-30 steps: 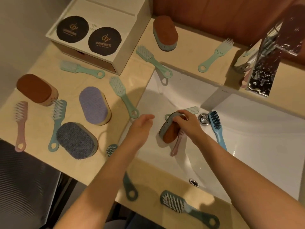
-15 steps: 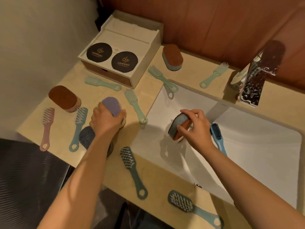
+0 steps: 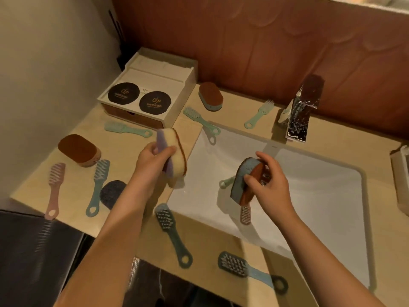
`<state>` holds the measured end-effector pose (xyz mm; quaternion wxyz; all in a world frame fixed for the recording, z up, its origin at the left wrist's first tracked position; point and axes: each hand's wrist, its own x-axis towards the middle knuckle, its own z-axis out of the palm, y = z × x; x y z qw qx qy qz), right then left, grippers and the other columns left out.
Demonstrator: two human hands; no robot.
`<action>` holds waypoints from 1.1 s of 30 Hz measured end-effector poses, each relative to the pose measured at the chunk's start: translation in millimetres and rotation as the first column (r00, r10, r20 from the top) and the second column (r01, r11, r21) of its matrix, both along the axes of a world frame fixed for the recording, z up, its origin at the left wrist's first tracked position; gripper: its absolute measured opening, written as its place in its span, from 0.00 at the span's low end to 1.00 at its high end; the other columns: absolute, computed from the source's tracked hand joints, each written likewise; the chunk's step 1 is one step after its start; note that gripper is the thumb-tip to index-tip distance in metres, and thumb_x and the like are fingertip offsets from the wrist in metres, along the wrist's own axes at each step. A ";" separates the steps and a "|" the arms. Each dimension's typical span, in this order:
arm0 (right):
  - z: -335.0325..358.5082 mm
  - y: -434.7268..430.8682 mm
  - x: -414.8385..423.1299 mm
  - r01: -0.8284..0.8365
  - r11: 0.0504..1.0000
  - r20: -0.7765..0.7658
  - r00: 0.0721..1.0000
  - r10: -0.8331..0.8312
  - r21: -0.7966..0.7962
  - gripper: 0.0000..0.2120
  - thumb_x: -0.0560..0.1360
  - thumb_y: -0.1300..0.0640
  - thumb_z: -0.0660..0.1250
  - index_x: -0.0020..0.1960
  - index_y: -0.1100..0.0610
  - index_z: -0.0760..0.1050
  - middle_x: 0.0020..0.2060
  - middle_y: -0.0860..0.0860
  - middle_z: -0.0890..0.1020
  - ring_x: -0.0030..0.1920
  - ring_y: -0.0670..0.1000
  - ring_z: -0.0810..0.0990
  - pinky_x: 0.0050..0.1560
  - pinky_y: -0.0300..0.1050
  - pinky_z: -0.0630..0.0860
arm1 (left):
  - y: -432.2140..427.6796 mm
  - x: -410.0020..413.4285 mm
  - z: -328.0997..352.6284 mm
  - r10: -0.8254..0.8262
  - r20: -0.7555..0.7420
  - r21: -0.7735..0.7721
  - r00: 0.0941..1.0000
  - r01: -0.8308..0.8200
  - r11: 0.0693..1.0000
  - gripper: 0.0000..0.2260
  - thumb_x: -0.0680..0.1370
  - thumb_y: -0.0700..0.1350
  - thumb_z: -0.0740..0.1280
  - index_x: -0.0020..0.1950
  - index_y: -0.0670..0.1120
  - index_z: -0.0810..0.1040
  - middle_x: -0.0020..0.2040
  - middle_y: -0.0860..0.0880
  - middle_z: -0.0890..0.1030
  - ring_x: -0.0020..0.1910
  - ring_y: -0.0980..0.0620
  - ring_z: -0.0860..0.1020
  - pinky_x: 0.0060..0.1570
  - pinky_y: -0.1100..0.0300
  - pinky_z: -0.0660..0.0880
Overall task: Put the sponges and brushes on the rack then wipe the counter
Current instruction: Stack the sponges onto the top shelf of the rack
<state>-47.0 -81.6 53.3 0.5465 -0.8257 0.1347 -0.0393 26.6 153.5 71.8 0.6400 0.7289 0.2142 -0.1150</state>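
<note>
My left hand [image 3: 155, 160] holds a purple-and-yellow sponge [image 3: 173, 151] lifted off the beige counter [image 3: 124, 149], tilted on edge. My right hand [image 3: 269, 182] grips a blue-and-brown sponge [image 3: 242, 178] above the white sink [image 3: 309, 196]. Under it lie a pink brush [image 3: 245, 214] and a mint brush handle [image 3: 225, 182] in the basin. On the counter lie two brown sponges [image 3: 77, 149] [image 3: 211, 96], a grey sponge [image 3: 110, 192], and several brushes: pink [image 3: 54, 189], teal [image 3: 97, 187], mint [image 3: 126, 129] [image 3: 200, 119] [image 3: 259, 115], dark teal [image 3: 171, 231] [image 3: 247, 269].
A white box with two black round labels [image 3: 146, 96] stands at the back left. A chrome faucet [image 3: 303, 109] rises behind the sink. A pale container [image 3: 401, 173] sits at the right edge. A wood-panelled wall runs behind; the counter's front edge drops to a dark floor.
My left hand has picked the purple sponge up off the counter and raised it toward the sink edge. My right hand keeps the blue-and-brown sponge, lifted slightly in the basin.
</note>
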 end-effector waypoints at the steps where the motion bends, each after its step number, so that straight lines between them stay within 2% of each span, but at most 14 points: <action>1: 1.8 -1.6 -2.6 0.025 0.999 -0.004 1.000 -0.025 0.033 0.25 0.72 0.61 0.69 0.67 0.49 0.68 0.60 0.49 0.73 0.60 0.51 0.73 0.59 0.49 0.76 | -7.6 -6.8 6.5 -0.008 -0.025 -0.155 1.000 0.004 0.988 0.08 0.77 0.44 0.64 0.56 0.44 0.74 0.51 0.45 0.79 0.53 0.46 0.77 0.53 0.53 0.76; 2: 5.1 -4.1 -6.1 0.058 0.997 -0.006 0.998 -0.058 0.059 0.25 0.72 0.61 0.68 0.67 0.49 0.68 0.60 0.49 0.73 0.60 0.51 0.73 0.58 0.49 0.76 | -16.9 -13.4 12.5 -0.023 -0.052 -0.303 0.998 0.007 0.953 0.05 0.78 0.43 0.62 0.53 0.44 0.74 0.49 0.44 0.79 0.50 0.47 0.78 0.50 0.55 0.77; 4: 12.5 -10.8 -12.1 0.120 0.988 0.005 0.993 -0.121 0.100 0.23 0.73 0.62 0.67 0.66 0.49 0.68 0.58 0.49 0.74 0.58 0.49 0.73 0.53 0.42 0.76 | -35.3 -24.2 18.1 -0.063 -0.105 -0.517 0.993 -0.001 0.856 0.06 0.79 0.42 0.59 0.51 0.42 0.74 0.48 0.41 0.79 0.47 0.48 0.78 0.50 0.55 0.76; 6: 21.5 -16.4 -14.2 0.154 0.976 0.016 0.987 -0.159 0.155 0.20 0.74 0.63 0.66 0.63 0.50 0.69 0.53 0.48 0.75 0.53 0.48 0.74 0.48 0.39 0.76 | -52.7 -32.4 20.8 -0.108 -0.156 -0.623 0.982 -0.013 0.782 0.07 0.79 0.43 0.58 0.51 0.43 0.74 0.48 0.40 0.79 0.47 0.47 0.78 0.53 0.54 0.74; 8: 31.6 -26.1 -16.8 0.169 0.964 0.025 0.984 -0.178 0.204 0.15 0.74 0.63 0.64 0.60 0.53 0.70 0.48 0.48 0.76 0.47 0.47 0.75 0.43 0.38 0.77 | -73.1 -43.3 23.6 -0.180 -0.170 -0.665 0.969 0.022 0.747 0.08 0.79 0.44 0.57 0.51 0.44 0.74 0.47 0.41 0.79 0.47 0.47 0.77 0.52 0.52 0.72; 10: 40.3 -34.0 -17.5 0.169 0.948 -0.016 0.985 -0.171 0.270 0.10 0.76 0.62 0.62 0.56 0.54 0.69 0.45 0.50 0.76 0.43 0.48 0.75 0.41 0.39 0.77 | -91.2 -52.8 22.3 -0.229 -0.166 -0.671 0.959 0.061 0.739 0.09 0.79 0.47 0.57 0.53 0.45 0.74 0.48 0.41 0.78 0.49 0.46 0.77 0.49 0.50 0.72; 13: 49.4 -44.6 -18.2 0.168 0.932 -0.073 0.986 -0.153 0.321 0.04 0.77 0.58 0.61 0.52 0.53 0.71 0.46 0.55 0.76 0.45 0.52 0.75 0.46 0.52 0.76 | -115.4 -63.1 18.6 -0.312 -0.154 -0.671 0.938 0.132 0.729 0.15 0.79 0.53 0.57 0.60 0.46 0.74 0.51 0.41 0.79 0.51 0.46 0.78 0.49 0.48 0.74; 15: 54.3 -52.4 -23.3 0.197 0.934 -0.061 0.980 -0.188 0.297 0.07 0.78 0.56 0.59 0.54 0.55 0.73 0.47 0.55 0.76 0.46 0.50 0.75 0.46 0.48 0.74 | -134.1 -71.3 18.5 -0.382 -0.108 -0.664 0.918 0.219 0.715 0.17 0.79 0.56 0.55 0.59 0.48 0.76 0.50 0.43 0.82 0.50 0.47 0.78 0.49 0.50 0.74; 16: 55.5 -53.4 -25.0 0.217 0.933 -0.056 0.976 -0.210 0.286 0.09 0.79 0.56 0.58 0.56 0.55 0.73 0.47 0.53 0.77 0.46 0.49 0.75 0.44 0.43 0.73 | -141.4 -75.4 18.4 -0.402 -0.082 -0.659 0.912 0.253 0.709 0.17 0.80 0.56 0.54 0.59 0.49 0.76 0.49 0.44 0.83 0.49 0.48 0.80 0.47 0.52 0.76; 18: 58.7 -60.4 -33.9 0.268 0.920 -0.036 0.963 -0.269 0.285 0.12 0.79 0.55 0.56 0.59 0.57 0.72 0.47 0.52 0.76 0.45 0.47 0.74 0.39 0.39 0.70 | -161.1 -85.3 22.2 -0.444 -0.036 -0.638 0.895 0.322 0.700 0.18 0.80 0.56 0.52 0.61 0.50 0.75 0.50 0.45 0.83 0.50 0.49 0.81 0.47 0.52 0.77; 21: 59.6 -67.6 -44.1 0.330 0.905 -0.024 0.941 -0.337 0.269 0.13 0.80 0.54 0.55 0.61 0.57 0.72 0.51 0.54 0.77 0.49 0.49 0.74 0.38 0.38 0.69 | -184.2 -95.6 23.6 -0.472 0.016 -0.594 0.881 0.388 0.705 0.19 0.80 0.57 0.52 0.68 0.52 0.70 0.59 0.45 0.79 0.56 0.47 0.79 0.49 0.50 0.79; 24: 58.5 -74.9 -53.3 0.366 0.897 -0.020 0.928 -0.373 0.247 0.13 0.80 0.53 0.55 0.61 0.57 0.71 0.52 0.54 0.76 0.51 0.49 0.74 0.38 0.37 0.69 | -198.3 -103.8 21.5 -0.465 0.066 -0.571 0.883 0.416 0.708 0.19 0.80 0.58 0.53 0.71 0.59 0.66 0.65 0.47 0.76 0.61 0.46 0.76 0.55 0.43 0.76; 28: 51.5 -85.9 -69.8 0.402 0.884 0.000 0.910 -0.414 0.237 0.12 0.80 0.54 0.55 0.60 0.55 0.71 0.51 0.52 0.76 0.50 0.49 0.74 0.39 0.37 0.69 | -210.7 -115.1 21.3 -0.484 0.114 -0.552 0.867 0.461 0.695 0.18 0.80 0.57 0.52 0.70 0.62 0.65 0.64 0.50 0.76 0.62 0.47 0.76 0.56 0.42 0.76; 33: 45.9 -90.3 -80.9 0.399 0.888 0.007 0.911 -0.412 0.228 0.14 0.80 0.54 0.55 0.63 0.56 0.70 0.54 0.54 0.76 0.53 0.50 0.75 0.40 0.36 0.70 | -216.8 -123.0 22.8 -0.515 0.119 -0.520 0.849 0.495 0.696 0.18 0.81 0.56 0.52 0.70 0.60 0.65 0.64 0.48 0.76 0.61 0.46 0.76 0.54 0.43 0.77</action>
